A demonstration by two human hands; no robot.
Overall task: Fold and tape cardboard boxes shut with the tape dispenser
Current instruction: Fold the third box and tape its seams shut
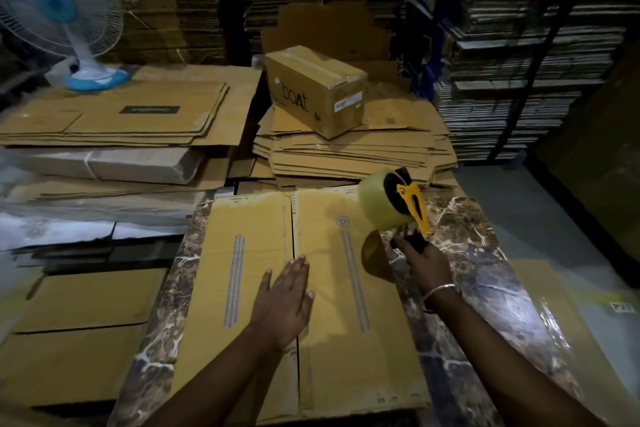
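Observation:
A brown cardboard box [346, 340] sits on the marble-patterned table [485, 270], its two top flaps closed and meeting at a centre seam. My left hand [285, 302] lies flat across that seam with straight fingers, pressing the flaps down. My right hand [424, 262] grips the black handle of the tape dispenser [394, 201], an orange frame carrying a large roll of clear tape. The dispenser is raised above the box's far right corner, apart from the cardboard.
A taped box marked "boAt" [315, 90] stands on a pile of flattened cartons [353, 152] beyond the table. More flat cardboard [114, 114] and a white-and-blue fan [59, 17] are at the left. Shelves of stacked cardboard [526, 45] fill the right.

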